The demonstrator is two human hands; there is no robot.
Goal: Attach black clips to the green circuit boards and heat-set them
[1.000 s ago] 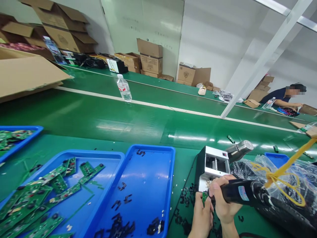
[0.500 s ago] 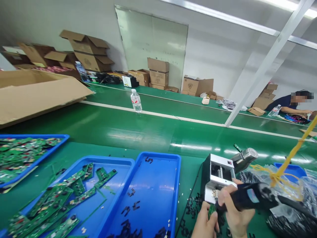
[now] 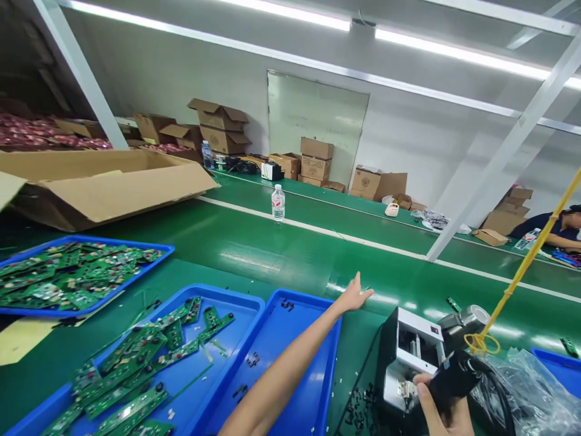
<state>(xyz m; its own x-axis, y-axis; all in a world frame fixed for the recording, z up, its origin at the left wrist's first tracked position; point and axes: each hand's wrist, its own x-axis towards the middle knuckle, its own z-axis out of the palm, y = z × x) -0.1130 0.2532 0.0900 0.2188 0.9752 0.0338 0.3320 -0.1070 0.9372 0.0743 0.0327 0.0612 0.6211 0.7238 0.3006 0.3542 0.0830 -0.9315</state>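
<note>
My left hand (image 3: 353, 296) is stretched far forward over the green conveyor belt (image 3: 254, 242), fingers spread and empty, its forearm crossing the nearly bare blue tray (image 3: 318, 303). My right hand (image 3: 436, 410) grips a black electric screwdriver (image 3: 454, 378) at the lower right, hung from a yellow cord (image 3: 526, 266). The tool's tip sits by a small white and silver machine (image 3: 411, 357). Small black parts (image 3: 358, 412) lie loose beside the machine.
A blue tray (image 3: 236, 297) holds several green circuit boards (image 3: 136, 357); another full blue tray (image 3: 166, 249) lies at the left. A large open cardboard box (image 3: 113, 184), a water bottle (image 3: 278, 203), clear plastic bags (image 3: 531, 387) and a seated person (image 3: 560, 233) at the far right.
My left hand left the spot by the machine and reached out forward over the belt, now open. The view tilted up. My right hand stays on the screwdriver.
</note>
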